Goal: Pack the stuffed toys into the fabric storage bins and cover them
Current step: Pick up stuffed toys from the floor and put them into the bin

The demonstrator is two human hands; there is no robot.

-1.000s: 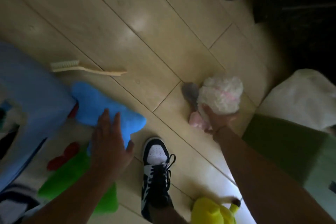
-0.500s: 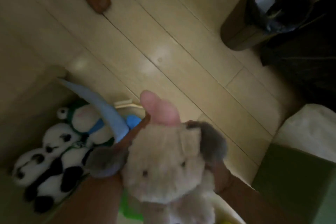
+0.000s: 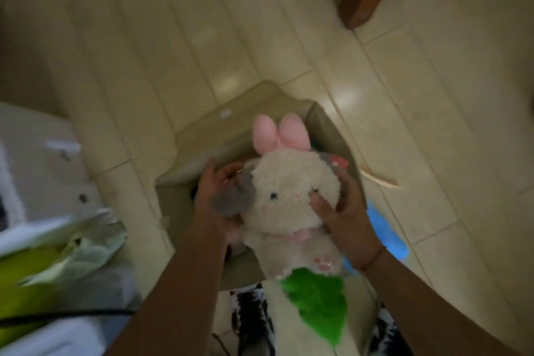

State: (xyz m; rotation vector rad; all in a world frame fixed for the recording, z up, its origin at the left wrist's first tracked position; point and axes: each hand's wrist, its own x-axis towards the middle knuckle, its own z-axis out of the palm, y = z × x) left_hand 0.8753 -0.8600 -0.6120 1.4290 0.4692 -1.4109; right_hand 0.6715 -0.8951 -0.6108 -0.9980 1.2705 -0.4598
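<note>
Floor: pale wood planks [image 3: 161,46], dim light
Left hand [image 3: 215,196]: clamped on bunny plush [image 3: 291,199]
Right hand [image 3: 344,211]: gripped its other side
Below hands: beige fabric bin [image 3: 208,136]

No words or numbers can be read here — the small white tag [image 3: 225,113] on the fabric bin [image 3: 202,136] is too blurry.

A fluffy cream plush rabbit [image 3: 291,196] with smooth pink cloth ears sits above a matt beige fabric bin [image 3: 231,136]. Around the bin, pale floorboards [image 3: 173,37] shine glossy. Below the rabbit lies shaggy green plush [image 3: 320,306].
</note>
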